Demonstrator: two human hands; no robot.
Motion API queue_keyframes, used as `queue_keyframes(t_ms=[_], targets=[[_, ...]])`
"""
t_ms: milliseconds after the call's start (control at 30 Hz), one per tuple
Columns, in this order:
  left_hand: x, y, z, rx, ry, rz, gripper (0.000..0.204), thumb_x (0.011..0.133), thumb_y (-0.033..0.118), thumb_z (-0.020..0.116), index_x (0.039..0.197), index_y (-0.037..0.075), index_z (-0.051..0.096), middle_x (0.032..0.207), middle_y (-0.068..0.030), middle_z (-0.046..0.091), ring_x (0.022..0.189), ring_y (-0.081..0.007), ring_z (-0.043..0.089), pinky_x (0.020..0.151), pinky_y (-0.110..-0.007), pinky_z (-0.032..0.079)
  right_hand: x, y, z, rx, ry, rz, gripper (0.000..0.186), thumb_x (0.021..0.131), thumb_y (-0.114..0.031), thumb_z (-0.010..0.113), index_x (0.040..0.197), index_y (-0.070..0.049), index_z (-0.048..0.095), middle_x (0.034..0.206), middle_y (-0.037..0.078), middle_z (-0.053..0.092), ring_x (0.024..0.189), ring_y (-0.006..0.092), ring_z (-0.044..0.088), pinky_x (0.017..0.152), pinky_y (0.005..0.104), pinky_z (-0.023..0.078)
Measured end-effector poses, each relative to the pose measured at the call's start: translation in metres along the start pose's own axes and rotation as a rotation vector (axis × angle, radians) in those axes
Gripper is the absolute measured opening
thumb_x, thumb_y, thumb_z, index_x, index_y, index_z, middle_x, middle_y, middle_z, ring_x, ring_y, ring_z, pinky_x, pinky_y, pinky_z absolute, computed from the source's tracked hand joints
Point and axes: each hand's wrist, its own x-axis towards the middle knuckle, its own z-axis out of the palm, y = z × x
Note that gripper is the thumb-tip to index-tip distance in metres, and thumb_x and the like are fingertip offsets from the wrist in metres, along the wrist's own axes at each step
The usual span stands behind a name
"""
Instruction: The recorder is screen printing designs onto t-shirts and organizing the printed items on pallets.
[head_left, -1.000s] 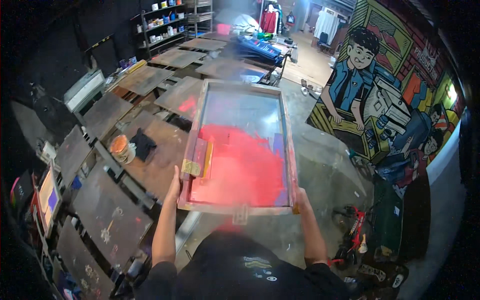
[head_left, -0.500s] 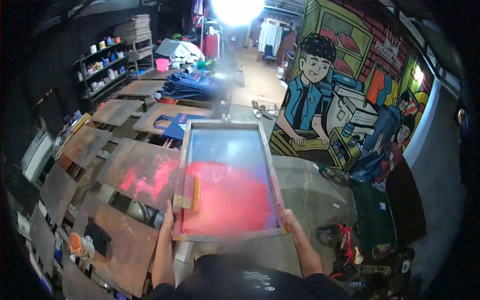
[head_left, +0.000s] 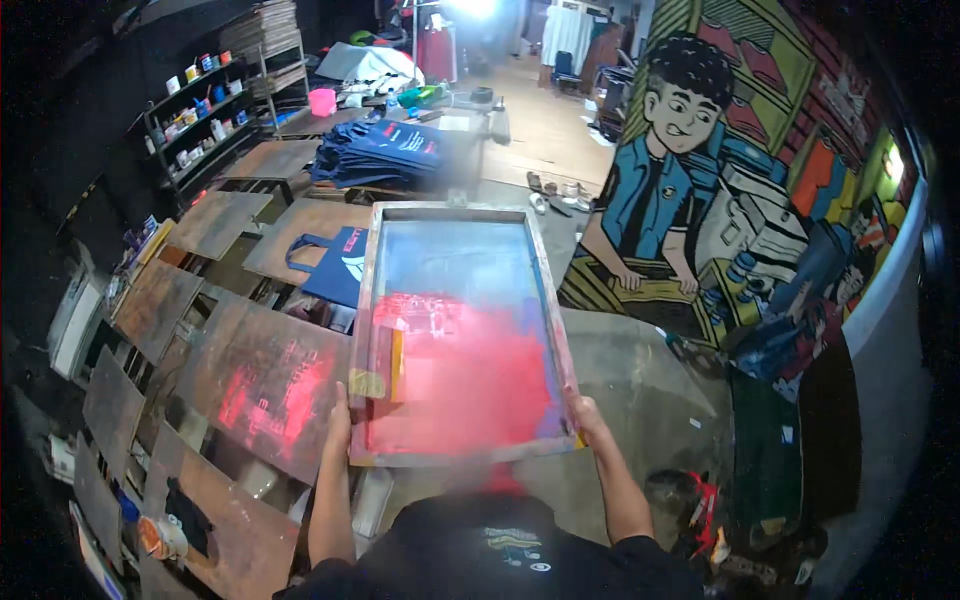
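Observation:
My left hand [head_left: 338, 430] grips the left side of a rectangular wooden screen frame [head_left: 559, 350], and my right hand [head_left: 590, 420] is closed on its lower right corner. The frame is held out above the floor, beside the boards. Its lower part is smeared with pink-red ink over a pale blue mesh. A squeegee [head_left: 394, 365] with a yellow blade lies inside along the left edge. Just left of the frame are a board with pink print [head_left: 270, 390] and a board bearing a navy tote bag [head_left: 335, 270]. A blurred smudge in the view partly hides the frame's middle.
More boards [head_left: 140, 315] run along my left, one with an orange-topped tub [head_left: 160, 535]. Stacked navy bags [head_left: 370, 150] and paint shelves [head_left: 200, 120] stand beyond. A painted mural panel [head_left: 680, 200] is at right, near a red object [head_left: 705, 500] low down. Shoes [head_left: 550, 195] lie ahead.
The view has shifted, bringing the tote bag, bag stack and far room lower into sight. Both hands still hold the frame, which sits a little lower in the picture than a second ago.

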Motion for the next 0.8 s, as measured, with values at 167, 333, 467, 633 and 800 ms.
queue_keyframes(t_ms=[167,333,467,633,800], targets=[[0.044,0.007,0.038,-0.124,0.258,-0.025,0.094,0.089,0.078,0.038,0.132,-0.005,0.055,0.127,-0.0152,0.059,0.117,-0.0254,0.055,0.102,-0.036,0.042,0.134,-0.044,0.004,0.035,-0.155,0.038,0.054,0.089,-0.059,0.062,0.074,-0.008,0.057,0.063,-0.007,0.042,0.052,0.0062,0.034,0.044,0.0287,0.026],[0.061,0.022,0.068,-0.222,0.344,-0.018,0.094,0.091,0.076,0.037,0.143,-0.002,0.044,0.143,-0.0162,0.047,0.132,-0.0255,0.043,0.111,-0.038,0.032,0.270,-0.078,0.025,-0.060,-0.341,0.089,0.057,0.089,-0.058,0.064,0.078,-0.002,0.059,0.064,-0.002,0.050,0.051,0.0071,0.043,0.043,0.0291,0.033],[0.088,-0.027,0.050,-0.335,0.668,0.060,0.084,0.092,0.075,0.036,0.134,0.005,0.053,0.127,-0.0067,0.058,0.113,-0.0188,0.057,0.096,-0.036,0.046,0.331,-0.134,0.070,-0.131,-0.573,0.063,0.062,0.089,-0.057,0.063,0.084,0.005,0.063,0.068,0.003,0.056,0.054,0.0100,0.052,0.046,0.0294,0.042],[0.097,0.011,0.066,-0.574,0.542,0.075,0.094,0.091,0.076,0.037,0.148,0.002,0.036,0.148,-0.0105,0.040,0.135,-0.0236,0.038,0.113,-0.037,0.029,0.401,-0.171,0.124,-0.305,-0.707,0.015,0.070,0.089,-0.059,0.063,0.093,0.011,0.063,0.074,0.007,0.060,0.057,0.0107,0.054,0.048,0.0282,0.043],[0.134,-0.024,0.029,-0.668,0.695,0.037,0.088,0.090,0.076,0.037,0.139,0.004,0.046,0.134,-0.0093,0.053,0.128,-0.0216,0.046,0.109,-0.038,0.034,0.419,-0.242,0.199,-0.334,-0.883,0.041,0.084,0.087,-0.059,0.065,0.116,0.019,0.055,0.101,0.013,0.061,0.076,0.0167,0.062,0.060,0.0297,0.050]])
